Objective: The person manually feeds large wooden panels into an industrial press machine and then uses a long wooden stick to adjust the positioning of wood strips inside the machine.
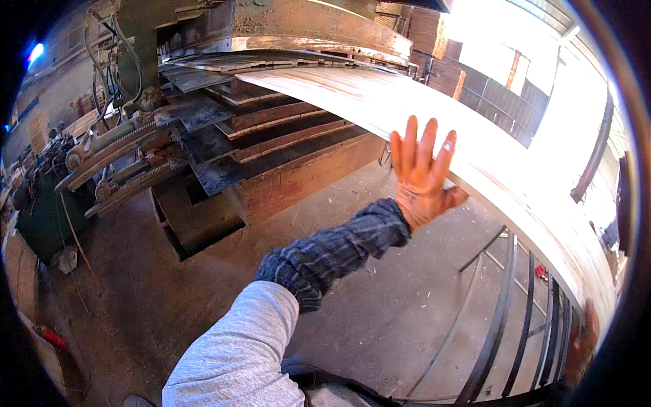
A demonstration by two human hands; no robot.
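A long, pale wooden board (380,102) slants across the view from the far middle to the near right. Its far end lies at the layered press. My left hand (422,178) is at the board's near edge, fingers stretched up and spread over its face, thumb out to the right. The left arm wears a grey sleeve with a dark plaid cuff. At the board's near right end, in shadow by the picture's rim, my right hand (580,346) appears to grip the edge; part of its fingers is hard to make out.
A large press with several stacked metal plates (285,129) stands ahead, a reddish-brown base (312,169) beneath. Machinery with threaded rods (129,163) is at left, beside a floor-level metal box (196,224). A black metal rack (505,305) stands under the board at right.
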